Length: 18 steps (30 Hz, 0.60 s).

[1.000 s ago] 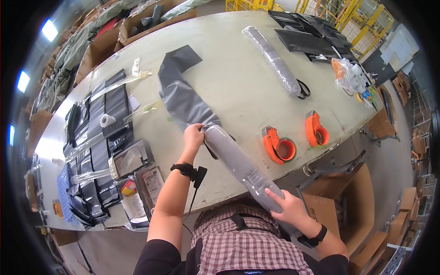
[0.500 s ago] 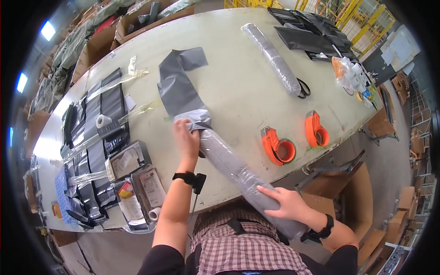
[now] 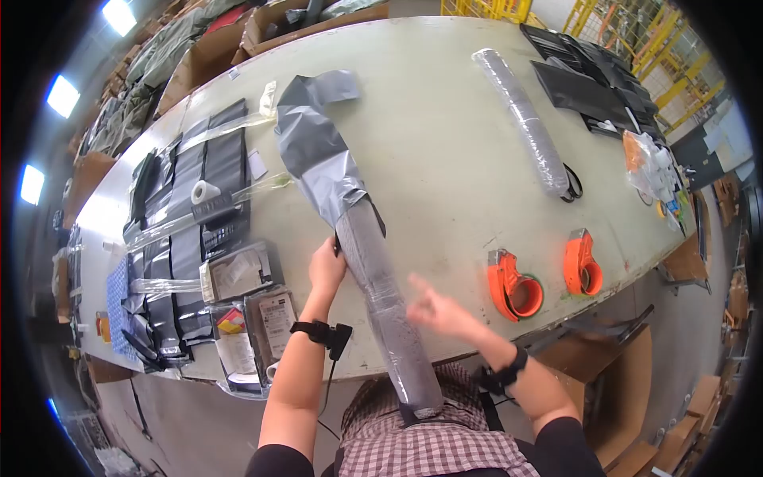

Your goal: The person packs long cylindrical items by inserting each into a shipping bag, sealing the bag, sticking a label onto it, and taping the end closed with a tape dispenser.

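Observation:
A long roll wrapped in clear plastic film slants from the table down to my lap. Its far end sits inside the mouth of a grey plastic mailing bag, whose far part lies flattened and folded over on the table. My left hand is closed at the left edge of the bag's mouth, its fingertips partly hidden against the roll. To the right of the roll, my right hand is apart from it, slightly blurred, with fingers spread and nothing in them.
Two orange tape dispensers stand near the right front edge. A second wrapped roll lies farther back beside black-handled scissors. Stacks of dark bags and clear bins are at left; more dark bags lie back right.
The roll's far end has gone into the bag's mouth, and the roll has swung more upright in view. My right hand has let go of the roll. My left hand has moved lower along the bag.

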### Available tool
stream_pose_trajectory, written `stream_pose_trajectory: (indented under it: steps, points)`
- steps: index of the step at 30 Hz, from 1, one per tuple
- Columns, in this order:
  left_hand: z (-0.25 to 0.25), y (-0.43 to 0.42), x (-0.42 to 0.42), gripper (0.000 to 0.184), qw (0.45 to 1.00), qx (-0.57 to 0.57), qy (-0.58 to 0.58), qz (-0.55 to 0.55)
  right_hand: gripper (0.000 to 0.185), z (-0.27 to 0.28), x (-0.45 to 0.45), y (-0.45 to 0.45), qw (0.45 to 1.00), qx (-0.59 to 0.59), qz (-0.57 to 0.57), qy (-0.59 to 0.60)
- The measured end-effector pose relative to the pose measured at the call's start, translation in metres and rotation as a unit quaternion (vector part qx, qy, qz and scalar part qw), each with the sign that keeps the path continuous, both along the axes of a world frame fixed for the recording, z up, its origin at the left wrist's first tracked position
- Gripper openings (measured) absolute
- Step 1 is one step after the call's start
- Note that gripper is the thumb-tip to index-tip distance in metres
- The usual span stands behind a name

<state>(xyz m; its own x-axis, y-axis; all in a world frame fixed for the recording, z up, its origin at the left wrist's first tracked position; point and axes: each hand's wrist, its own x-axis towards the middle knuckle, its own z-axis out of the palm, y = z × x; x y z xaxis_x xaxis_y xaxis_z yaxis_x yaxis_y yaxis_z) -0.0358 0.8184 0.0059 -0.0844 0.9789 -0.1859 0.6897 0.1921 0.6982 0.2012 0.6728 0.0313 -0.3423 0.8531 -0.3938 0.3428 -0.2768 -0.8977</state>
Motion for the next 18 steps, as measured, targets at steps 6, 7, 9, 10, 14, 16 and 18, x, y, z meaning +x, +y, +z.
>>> stream_pose_trajectory:
  steps: [6,7,9,10,14,16,18]
  points:
    - [-0.024,0.027,-0.019,0.024,0.995,-0.026,-0.007,-0.096,0.038,-0.040,-0.043,0.176,0.964,0.137,-0.121,-0.194]
    - [-0.027,0.026,-0.022,0.023,0.992,-0.028,-0.022,-0.118,0.029,-0.044,-0.050,0.181,0.943,0.195,-0.102,-0.251]
    - [-0.021,-0.005,-0.027,0.020,0.978,-0.080,0.000,-0.191,0.015,-0.052,-0.041,0.142,0.936,0.246,0.009,-0.251]
    - [-0.004,-0.038,-0.026,0.020,0.959,-0.144,0.027,-0.241,0.012,-0.029,-0.034,0.102,0.913,0.181,0.113,-0.348]
    - [0.023,-0.209,-0.016,0.027,0.854,-0.303,0.087,-0.415,0.021,-0.005,0.007,-0.079,0.896,0.010,0.351,-0.273]
    - [0.034,-0.224,-0.015,0.027,0.859,-0.311,0.005,-0.406,0.024,0.012,0.003,-0.090,0.895,-0.007,0.366,-0.257]
    - [0.036,-0.195,-0.014,0.026,0.863,-0.298,0.051,-0.403,0.024,0.024,-0.005,-0.050,0.876,-0.005,0.374,-0.305]
